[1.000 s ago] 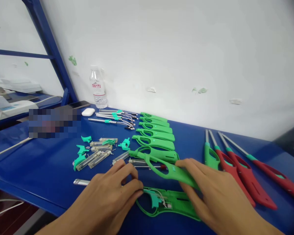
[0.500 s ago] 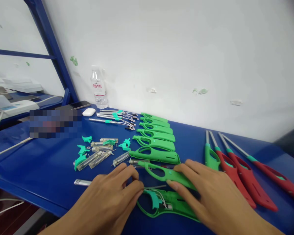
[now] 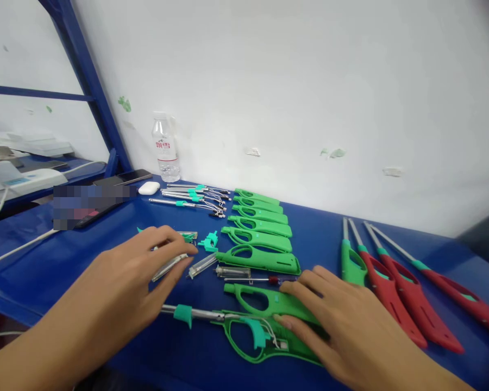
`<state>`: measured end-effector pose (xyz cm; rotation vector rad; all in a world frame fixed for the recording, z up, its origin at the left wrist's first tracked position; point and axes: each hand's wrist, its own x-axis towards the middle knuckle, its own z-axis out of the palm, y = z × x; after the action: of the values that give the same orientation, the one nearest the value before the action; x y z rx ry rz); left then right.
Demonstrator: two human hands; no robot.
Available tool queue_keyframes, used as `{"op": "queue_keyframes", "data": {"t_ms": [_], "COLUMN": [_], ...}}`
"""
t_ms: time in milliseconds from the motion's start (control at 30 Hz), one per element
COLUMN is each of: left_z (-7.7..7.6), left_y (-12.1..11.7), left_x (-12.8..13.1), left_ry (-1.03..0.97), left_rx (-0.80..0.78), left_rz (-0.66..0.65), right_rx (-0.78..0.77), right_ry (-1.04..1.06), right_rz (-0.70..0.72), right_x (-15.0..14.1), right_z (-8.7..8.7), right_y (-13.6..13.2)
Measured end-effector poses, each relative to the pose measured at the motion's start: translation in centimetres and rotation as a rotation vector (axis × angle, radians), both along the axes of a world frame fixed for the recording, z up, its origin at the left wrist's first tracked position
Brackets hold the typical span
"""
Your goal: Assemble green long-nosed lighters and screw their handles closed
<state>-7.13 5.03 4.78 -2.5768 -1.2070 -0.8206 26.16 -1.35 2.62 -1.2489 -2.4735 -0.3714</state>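
Observation:
My left hand reaches over the small parts on the blue table, its fingers and thumb closed round a clear fuel tube. My right hand grips a green handle cover, thumb on one side and fingers on the other. The cover lies just above an open green lighter half holding a teal trigger and white wires. A metal rod with a teal collar sticks out to the left of that half. A second clear tube and a small metal valve lie between my hands.
A row of green handle shells runs toward the wall, with wired metal rods behind. Assembled red and green lighters lie at right. A water bottle, an earbud case, a phone and a white cable sit at left.
My left hand has left the lighter's front end and moved up and left onto the clear tubes, uncovering the rod with its teal collar. My right hand lowered the green cover toward the open half.

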Motion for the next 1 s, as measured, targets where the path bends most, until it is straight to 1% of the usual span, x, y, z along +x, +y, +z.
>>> {"op": "queue_keyframes", "data": {"t_ms": [133, 233, 333, 433, 533, 633, 733, 867, 1000], "left_z": [-0.7, -1.1, -0.7, 0.2, 0.5, 0.2, -0.2, -0.1, 0.4], "left_y": [0.8, 1.0, 1.4, 1.8, 2.1, 2.4, 2.8, 3.3, 3.5], "left_x": [-1.1, -1.4, -2.0, -2.8, -3.0, -3.0, -3.5, -4.6, -5.1], "left_ry": [0.089, 0.107, 0.106, 0.103, 0.092, 0.092, 0.077, 0.056, 0.046], "left_rx": [-0.125, -0.156, -0.172, -0.235, -0.274, -0.286, -0.29, -0.29, -0.296], "left_rz": [0.049, 0.051, 0.046, 0.079, 0.107, 0.107, 0.121, 0.15, 0.169], "right_rx": [0.017, 0.011, 0.011, 0.018, 0.058, 0.097, 0.168, 0.207, 0.217], "right_ry": [-0.005, 0.013, 0.031, -0.01, -0.098, -0.172, -0.214, -0.209, -0.21], "right_rz": [0.005, 0.038, 0.076, 0.118, 0.149, 0.176, 0.205, 0.195, 0.209], "right_x": [-0.1, -0.1, -0.2, -0.7, -2.1, -4.3, -6.4, -8.3, -9.2], "right_z": [0.1, 0.2, 0.4, 0.5, 0.8, 1.3, 1.6, 1.0, 0.5], "right_y": [0.1, 0.0, 0.2, 0.9, 2.1, 3.6, 4.9, 6.2, 6.6]}}
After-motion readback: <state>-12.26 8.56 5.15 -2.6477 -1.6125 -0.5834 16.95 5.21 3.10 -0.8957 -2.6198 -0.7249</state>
